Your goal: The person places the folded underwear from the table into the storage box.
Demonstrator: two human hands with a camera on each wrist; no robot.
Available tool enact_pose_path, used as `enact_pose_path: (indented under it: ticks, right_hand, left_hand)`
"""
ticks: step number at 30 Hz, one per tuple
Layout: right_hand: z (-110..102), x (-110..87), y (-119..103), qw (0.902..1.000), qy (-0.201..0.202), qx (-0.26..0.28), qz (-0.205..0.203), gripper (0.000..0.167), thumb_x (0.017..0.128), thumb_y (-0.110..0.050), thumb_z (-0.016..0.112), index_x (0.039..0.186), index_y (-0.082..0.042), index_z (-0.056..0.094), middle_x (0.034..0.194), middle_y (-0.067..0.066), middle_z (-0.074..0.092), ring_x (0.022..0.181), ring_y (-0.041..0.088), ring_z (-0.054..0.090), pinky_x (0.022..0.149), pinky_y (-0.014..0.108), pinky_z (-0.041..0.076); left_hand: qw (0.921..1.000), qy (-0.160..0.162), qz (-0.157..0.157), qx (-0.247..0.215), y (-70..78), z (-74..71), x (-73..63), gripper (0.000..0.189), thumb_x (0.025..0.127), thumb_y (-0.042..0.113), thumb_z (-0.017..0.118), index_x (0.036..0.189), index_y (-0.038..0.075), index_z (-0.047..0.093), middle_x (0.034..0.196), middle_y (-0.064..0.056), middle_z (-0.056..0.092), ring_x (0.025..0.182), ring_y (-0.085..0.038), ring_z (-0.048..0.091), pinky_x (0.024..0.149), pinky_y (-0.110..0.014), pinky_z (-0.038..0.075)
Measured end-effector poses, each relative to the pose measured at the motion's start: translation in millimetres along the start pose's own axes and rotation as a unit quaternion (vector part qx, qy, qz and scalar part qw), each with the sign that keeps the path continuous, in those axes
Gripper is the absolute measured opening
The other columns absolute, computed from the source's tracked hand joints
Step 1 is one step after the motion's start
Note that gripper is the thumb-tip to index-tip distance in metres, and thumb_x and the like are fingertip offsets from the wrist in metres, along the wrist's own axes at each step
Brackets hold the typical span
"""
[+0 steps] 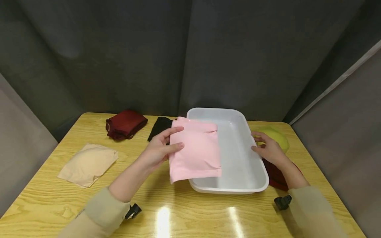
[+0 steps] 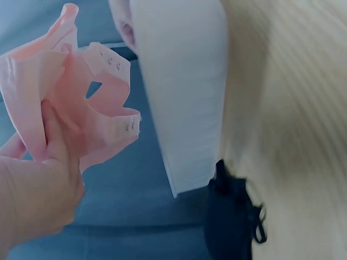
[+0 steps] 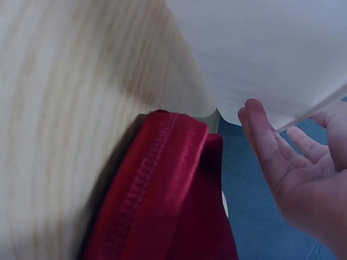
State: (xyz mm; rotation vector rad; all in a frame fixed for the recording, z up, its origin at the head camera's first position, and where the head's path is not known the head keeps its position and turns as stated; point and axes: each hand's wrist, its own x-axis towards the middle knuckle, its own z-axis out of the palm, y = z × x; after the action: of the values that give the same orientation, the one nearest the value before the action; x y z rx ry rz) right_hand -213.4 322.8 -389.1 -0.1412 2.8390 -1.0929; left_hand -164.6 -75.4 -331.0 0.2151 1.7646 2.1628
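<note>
My left hand (image 1: 157, 147) pinches a pink bra (image 1: 194, 148) by its left edge, thumb on the near face. The bra hangs over the left part of a white plastic tray (image 1: 238, 158). In the left wrist view, the bra (image 2: 59, 97) shows metal hooks on its band ends, and the left hand (image 2: 46, 184) has fingers tucked into its folds. At the tray's right rim, my right hand (image 1: 269, 150) holds the edge. From the right wrist, the right hand (image 3: 303, 173) has its fingers along the outer wall and the thumb by the rim.
Folded dark red cloth (image 1: 126, 124) lies at the back left, a beige piece (image 1: 89, 163) nearer. A black piece (image 1: 160, 127) sits left of the tray. Right of it are a yellow-green piece (image 1: 275, 137) and more dark red cloth (image 1: 275, 175). Dark curtains (image 1: 134, 59) stand behind the table.
</note>
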Motion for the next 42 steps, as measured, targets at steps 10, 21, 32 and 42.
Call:
enact_pose_path:
  ticks: [10,21,32,42]
  right_hand:
    - [0,4.8,1,0.9993,-0.026,-0.008,0.025,0.066,0.092,-0.020,0.060,0.148,-0.005,0.028,0.133,0.029,0.043,0.104,0.040,0.057,0.070,0.035,0.056]
    - [-1,4.3,2,0.9994,-0.028,-0.003,0.021,0.064,0.094,-0.015,0.057,0.148,-0.003,0.025,0.132,0.029,0.044,0.104,0.041,0.058,0.070,0.035,0.056]
    - [-1,6.6,-2,0.9992,-0.037,-0.006,0.013,0.063,0.094,-0.016,0.056,0.148,-0.002,0.026,0.131,0.032,0.044,0.105,0.044,0.058,0.070,0.036,0.057]
    - [-1,4.9,-3,0.9989,-0.038,-0.007,0.027,0.064,0.094,-0.016,0.056,0.148,-0.002,0.026,0.131,0.032,0.043,0.104,0.043,0.058,0.073,0.040,0.057]
  left_hand:
    - [0.9999,0.003,-0.011,0.005,-24.5,21.1,17.1,0.050,0.086,-0.001,0.065,0.131,0.014,0.052,0.109,-0.010,0.050,0.074,-0.015,0.056,0.060,-0.023,0.051]
    - [0.9997,0.005,-0.022,0.003,-40.5,42.4,37.5,0.049,0.084,-0.001,0.067,0.129,0.018,0.055,0.114,-0.010,0.050,0.088,-0.018,0.058,0.071,-0.029,0.056]
    - [0.9996,0.002,-0.026,0.008,-59.0,55.6,53.5,0.049,0.082,-0.002,0.069,0.126,0.016,0.058,0.112,-0.009,0.051,0.079,-0.016,0.058,0.062,-0.025,0.053]
    - [0.9972,0.008,-0.040,0.062,-67.4,73.6,63.5,0.047,0.078,-0.004,0.072,0.120,0.015,0.061,0.120,-0.008,0.053,0.092,-0.018,0.057,0.074,-0.027,0.054]
